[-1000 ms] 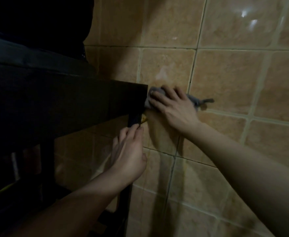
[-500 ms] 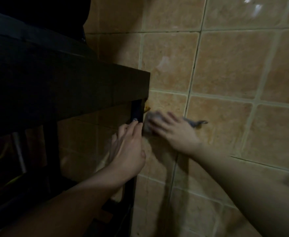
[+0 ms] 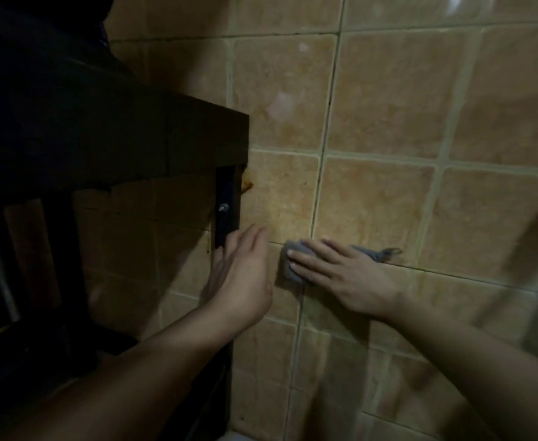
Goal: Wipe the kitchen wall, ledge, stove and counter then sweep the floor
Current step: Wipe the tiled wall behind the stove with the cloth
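A tan tiled wall [image 3: 388,100] fills most of the view. My right hand [image 3: 341,275] lies flat with straight fingers on a grey cloth [image 3: 291,265], pressing it against the tiles; one end of the cloth pokes out past the hand on the right. Just left of it, my left hand [image 3: 242,275] rests with straight fingers against the black leg [image 3: 226,218] of a dark shelf [image 3: 127,135]. An orange-brown stain [image 3: 248,185] marks the tile beside the top of that leg.
The dark shelf juts from the left and its frame runs down to the lower left. A bolt [image 3: 223,207] sticks out of the leg above my left hand. Something dark sits on top of the shelf.
My right hand has slid the cloth down the wall, from beside the shelf's corner to about a tile lower. My left hand stays on the shelf leg.
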A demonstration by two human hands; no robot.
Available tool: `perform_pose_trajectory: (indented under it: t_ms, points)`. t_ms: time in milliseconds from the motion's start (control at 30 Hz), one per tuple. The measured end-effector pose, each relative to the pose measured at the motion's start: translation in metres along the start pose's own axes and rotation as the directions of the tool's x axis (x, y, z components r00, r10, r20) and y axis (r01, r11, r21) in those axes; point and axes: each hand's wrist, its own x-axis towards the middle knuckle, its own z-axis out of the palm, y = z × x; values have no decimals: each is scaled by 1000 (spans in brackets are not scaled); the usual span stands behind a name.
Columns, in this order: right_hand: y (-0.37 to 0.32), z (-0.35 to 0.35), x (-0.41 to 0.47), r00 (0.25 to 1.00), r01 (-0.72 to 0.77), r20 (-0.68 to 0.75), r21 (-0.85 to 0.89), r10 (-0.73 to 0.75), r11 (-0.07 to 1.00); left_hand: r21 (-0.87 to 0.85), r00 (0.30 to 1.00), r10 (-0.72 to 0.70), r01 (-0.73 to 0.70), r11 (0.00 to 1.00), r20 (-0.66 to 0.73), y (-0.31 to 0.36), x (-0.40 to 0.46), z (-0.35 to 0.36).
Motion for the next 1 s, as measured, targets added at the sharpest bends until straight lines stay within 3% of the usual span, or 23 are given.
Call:
perform_pose_trajectory:
  t_ms: [100,233,300,433,500,567,633,733,833,900,1000]
  points:
    - [56,-26,4,964,-209,-160,27,210,978,-21,1000,15,-15,1000,6,15,9,3]
    - [102,-51,-1,832,-469,-264,136,488,873,-16,999,36,-36,999,-10,35,19,8]
    - [84,-35,-17,823,-465,-285,158,492,871,-22,999,43,-43,999,-9,42,18,14]
    - [20,8,-68,948,-263,-160,94,275,960,15,999,36,-36,999,25,50,10,28]
    - [17,10,-83,971,-215,-88,73,221,974,43,999,27,-28,999,28,55,9,33]
    - [32,2,-86,975,-190,-107,39,193,981,42,999,26,-28,999,28,61,10,37]
    - [58,-18,-82,934,-299,-203,14,295,954,25,999,47,-48,999,21,68,14,38]
    - [99,-54,-77,781,-539,-316,94,539,837,31,995,103,-103,994,-15,80,23,40]
    - [100,-54,-81,703,-601,-348,176,620,780,56,992,120,-118,991,-37,90,31,46]
    - [70,-27,-95,699,-597,-351,193,623,779,77,991,132,-130,989,-21,94,31,53]
    - [10,11,-128,788,-497,-303,202,536,844,108,992,129,-129,986,-2,93,26,63]
